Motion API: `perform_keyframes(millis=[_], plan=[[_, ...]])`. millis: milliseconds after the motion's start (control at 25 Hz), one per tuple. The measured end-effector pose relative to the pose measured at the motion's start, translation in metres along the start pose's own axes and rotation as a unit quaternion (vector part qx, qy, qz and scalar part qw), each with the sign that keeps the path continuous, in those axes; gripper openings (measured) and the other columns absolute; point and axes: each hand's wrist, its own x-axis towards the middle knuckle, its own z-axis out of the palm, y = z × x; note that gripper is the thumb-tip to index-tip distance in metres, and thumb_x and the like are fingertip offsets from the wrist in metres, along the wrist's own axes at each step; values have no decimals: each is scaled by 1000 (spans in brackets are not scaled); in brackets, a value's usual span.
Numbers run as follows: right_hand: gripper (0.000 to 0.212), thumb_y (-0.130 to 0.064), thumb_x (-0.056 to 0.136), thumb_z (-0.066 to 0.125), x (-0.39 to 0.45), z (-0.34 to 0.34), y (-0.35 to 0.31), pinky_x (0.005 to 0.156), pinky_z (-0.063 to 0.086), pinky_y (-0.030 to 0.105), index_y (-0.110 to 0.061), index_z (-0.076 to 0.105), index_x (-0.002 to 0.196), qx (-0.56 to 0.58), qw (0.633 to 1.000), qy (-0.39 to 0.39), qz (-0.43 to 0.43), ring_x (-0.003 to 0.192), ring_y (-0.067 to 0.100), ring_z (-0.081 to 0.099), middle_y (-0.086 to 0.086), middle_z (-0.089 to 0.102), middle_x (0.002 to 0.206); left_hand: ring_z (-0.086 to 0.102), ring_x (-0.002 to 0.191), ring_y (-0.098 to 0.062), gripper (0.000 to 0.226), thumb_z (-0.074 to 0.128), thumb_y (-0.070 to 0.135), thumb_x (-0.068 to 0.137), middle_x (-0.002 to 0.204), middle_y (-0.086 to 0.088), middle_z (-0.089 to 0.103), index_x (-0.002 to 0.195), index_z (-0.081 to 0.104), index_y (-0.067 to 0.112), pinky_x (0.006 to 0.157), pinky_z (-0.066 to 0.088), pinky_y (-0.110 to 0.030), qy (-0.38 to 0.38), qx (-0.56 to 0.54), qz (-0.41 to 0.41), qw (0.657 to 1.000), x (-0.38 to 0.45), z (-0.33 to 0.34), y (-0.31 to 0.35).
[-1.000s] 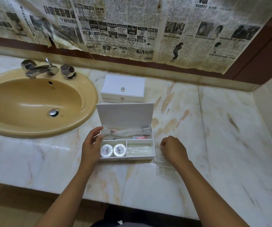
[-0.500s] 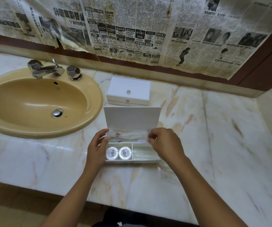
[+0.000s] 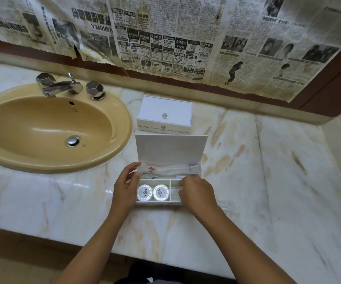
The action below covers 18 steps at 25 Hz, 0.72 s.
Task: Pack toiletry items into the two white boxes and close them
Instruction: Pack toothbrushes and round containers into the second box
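- A tan oval sink (image 3: pixel 48 128) is set into the marble bench (image 3: pixel 268 181) at the far left, with a chrome tap (image 3: pixel 63 87) at its back rim.
- The left hand (image 3: pixel 125 186) rests against the left end of the open white box (image 3: pixel 157 202), thumb and fingers spread apart along its side, gripping nothing else.
- That box sits on the bench near the front edge, its lid (image 3: pixel 170 149) standing upright at the back.
- Two round wrapped soaps (image 3: pixel 152 193) lie side by side in the front-left compartment.
- A long clear-wrapped packet (image 3: pixel 169 169) lies across the rear compartment.
- The second white box (image 3: pixel 164 114), closed, with a small knob on top, stands just behind the open one.
- The right hand (image 3: pixel 197 194) hovers over the front-right compartment, fingers curled together at clear wrapping; I cannot tell what it pinches.
- Old newspaper sheets (image 3: pixel 175 37) cover the wall behind.
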Motion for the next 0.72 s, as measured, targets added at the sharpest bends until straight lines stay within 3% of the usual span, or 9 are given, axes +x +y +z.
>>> perform_keyframes(millis=[280,560,720], plan=[[23,-19,92,50,-2,9,2,71,42,27,-12,71,99,63,996,-47,-29,97,26,62,8,70,99,58,94,12,30,51,6,98,117,7,63,115,62,27,76,41,-2,6,3,3,1000,0,1,-1],[25,-16,92,53,-13,-23,24,83,46,30,-19,69,110,123,986,111,-23,101,20,59,0,67,106,54,96,18,29,50,6,99,120,2,61,119,63,22,79,40,-1,10,15,5,1000,0,2,-3],[32,-26,91,59,-19,-31,60,93,43,33,-27,58,123,78,995,38,42,117,20,48,0,56,121,56,100,14,29,50,8,99,122,2,61,115,62,29,84,41,-6,9,7,4,1000,0,1,-5]])
